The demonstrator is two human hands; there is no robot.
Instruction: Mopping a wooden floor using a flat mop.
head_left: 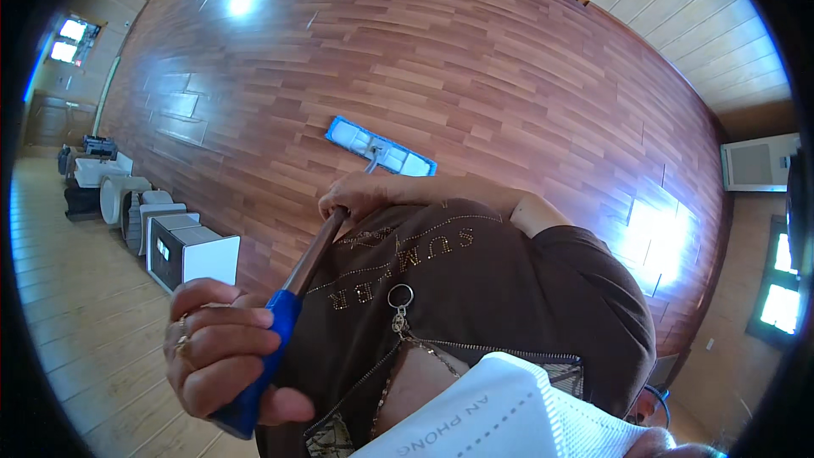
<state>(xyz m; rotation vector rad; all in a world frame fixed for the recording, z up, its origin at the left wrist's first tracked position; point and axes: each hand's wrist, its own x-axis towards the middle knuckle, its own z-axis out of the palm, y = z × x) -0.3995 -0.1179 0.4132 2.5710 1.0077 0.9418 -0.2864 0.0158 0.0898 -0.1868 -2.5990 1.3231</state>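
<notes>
A flat mop (349, 133) with a pale frame and blue pad edging lies on the brown wood-look floor, ahead of me. Its metal pole (314, 256) slants back toward my left side and ends in a blue grip (283, 315). My left hand (222, 352), wearing a ring, is wrapped around that blue grip. Farther down the pole, my right hand (354, 195) is closed around it, with the forearm reaching across my brown top. Part of the lower pole is hidden behind my right hand and wrist.
Along the left wall stand a white-topped dark box (199, 254), a pale rounded container (119, 198) and several other items. A grey-white cabinet-like unit (755, 163) stands by the right wall. Bright light reflects off the plank floor (475, 59).
</notes>
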